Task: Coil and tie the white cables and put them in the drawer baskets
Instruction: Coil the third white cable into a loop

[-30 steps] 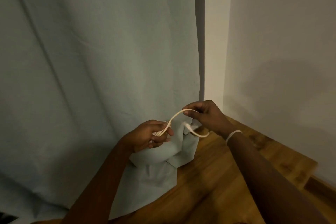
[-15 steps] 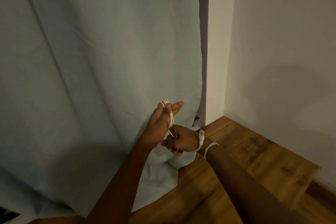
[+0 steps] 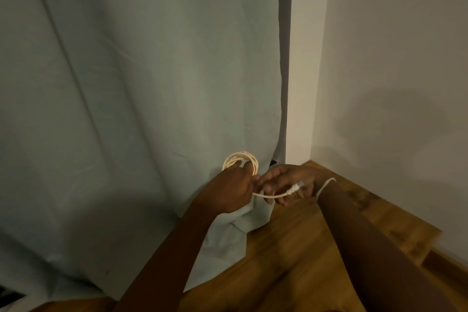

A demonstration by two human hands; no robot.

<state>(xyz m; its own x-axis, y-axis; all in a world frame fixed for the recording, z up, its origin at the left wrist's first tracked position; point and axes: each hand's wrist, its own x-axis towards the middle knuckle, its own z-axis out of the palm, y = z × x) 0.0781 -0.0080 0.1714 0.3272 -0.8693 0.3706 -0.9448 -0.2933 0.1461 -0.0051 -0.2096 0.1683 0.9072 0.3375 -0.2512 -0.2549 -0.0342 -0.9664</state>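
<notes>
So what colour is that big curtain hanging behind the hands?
The curtain is a plain pale grey-blue, with no pattern. The head view shows it best.

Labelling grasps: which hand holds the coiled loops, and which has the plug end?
The left hand grips the coiled loops, raised against the curtain. The right hand holds the free plug end.
</notes>
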